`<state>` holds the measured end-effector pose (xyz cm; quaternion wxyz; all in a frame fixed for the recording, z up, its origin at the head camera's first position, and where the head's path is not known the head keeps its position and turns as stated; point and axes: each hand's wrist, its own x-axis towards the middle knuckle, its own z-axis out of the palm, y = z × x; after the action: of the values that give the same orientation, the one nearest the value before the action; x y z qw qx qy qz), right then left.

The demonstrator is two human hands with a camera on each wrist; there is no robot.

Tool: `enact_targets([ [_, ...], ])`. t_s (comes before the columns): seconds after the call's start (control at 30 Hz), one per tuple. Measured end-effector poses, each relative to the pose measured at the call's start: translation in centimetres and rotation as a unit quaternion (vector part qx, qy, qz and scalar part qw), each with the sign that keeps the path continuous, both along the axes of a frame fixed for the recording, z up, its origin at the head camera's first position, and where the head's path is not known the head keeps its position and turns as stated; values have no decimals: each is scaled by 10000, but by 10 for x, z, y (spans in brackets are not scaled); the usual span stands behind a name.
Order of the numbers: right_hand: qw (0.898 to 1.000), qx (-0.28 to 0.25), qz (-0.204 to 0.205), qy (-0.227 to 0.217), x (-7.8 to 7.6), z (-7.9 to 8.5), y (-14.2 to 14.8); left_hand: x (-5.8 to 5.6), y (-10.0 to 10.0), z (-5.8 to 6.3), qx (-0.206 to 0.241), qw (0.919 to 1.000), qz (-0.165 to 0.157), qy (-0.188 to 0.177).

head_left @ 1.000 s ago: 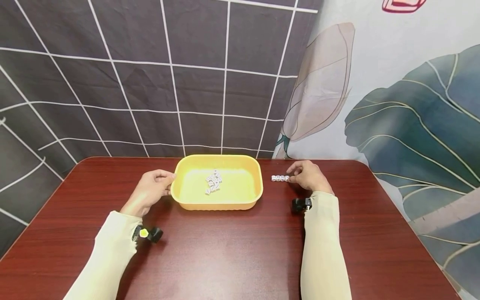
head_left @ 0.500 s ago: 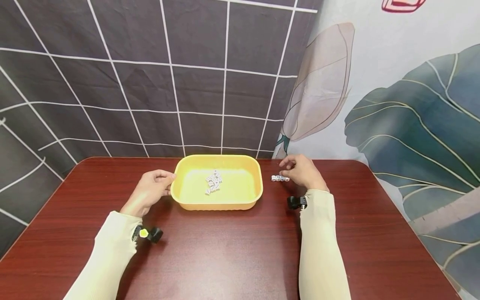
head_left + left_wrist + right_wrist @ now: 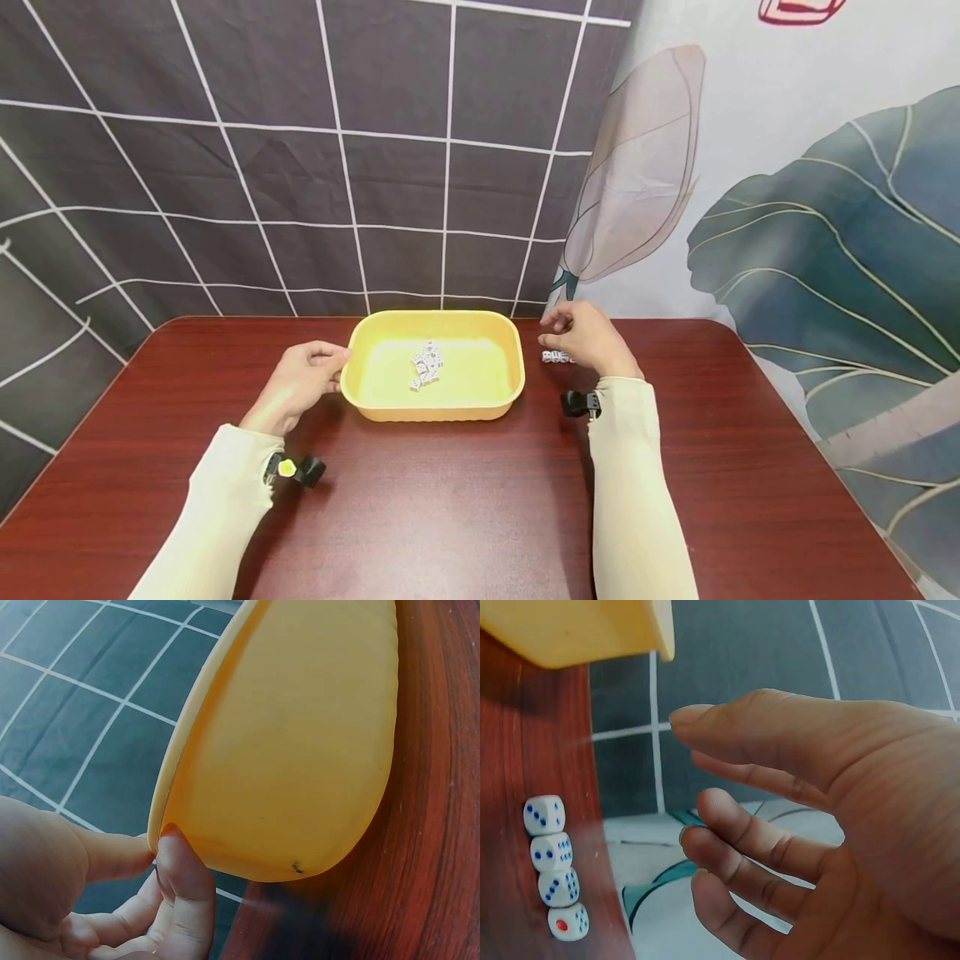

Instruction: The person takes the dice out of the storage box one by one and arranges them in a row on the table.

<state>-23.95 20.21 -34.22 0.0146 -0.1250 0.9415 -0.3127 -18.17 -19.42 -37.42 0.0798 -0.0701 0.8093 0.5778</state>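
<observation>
A yellow plastic basin (image 3: pixel 435 412) stands near the back of the table with several white dice (image 3: pixel 427 367) clustered inside. My left hand (image 3: pixel 296 383) pinches the basin's left rim between thumb and finger, as the left wrist view shows at the rim (image 3: pixel 161 795). To the right of the basin, white dice (image 3: pixel 555 357) form a short row on the table. My right hand (image 3: pixel 588 337) hovers just behind and above that row, fingers loosely bent and holding nothing. In the right wrist view the row of dice (image 3: pixel 551 851) shows blue pips and one red pip.
The dark red wooden table (image 3: pixel 450 508) ends at a grey cloth (image 3: pixel 397 179) with white grid lines behind. A white cloth with leaf prints (image 3: pixel 810 250) hangs at the right. Each wrist carries a small black camera (image 3: pixel 577 404).
My right hand has moved left and slightly back, from the right end of the dice row to above and behind it. My left hand and the basin have stayed put.
</observation>
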Motion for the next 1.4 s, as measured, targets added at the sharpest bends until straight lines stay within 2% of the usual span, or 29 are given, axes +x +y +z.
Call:
enact_targets([
  [0.57, 9998, -69, 160, 91, 3, 8, -30, -1, -1, -2, 16, 10000, -2, -31],
  [0.77, 9990, -88, 367, 243, 5, 10, -44, -1, -1, -3, 88, 10000, 0, -16],
  [1.4, 9974, 32, 676, 228, 6, 5, -77, -2, -1, -3, 103, 9999, 8, 32],
])
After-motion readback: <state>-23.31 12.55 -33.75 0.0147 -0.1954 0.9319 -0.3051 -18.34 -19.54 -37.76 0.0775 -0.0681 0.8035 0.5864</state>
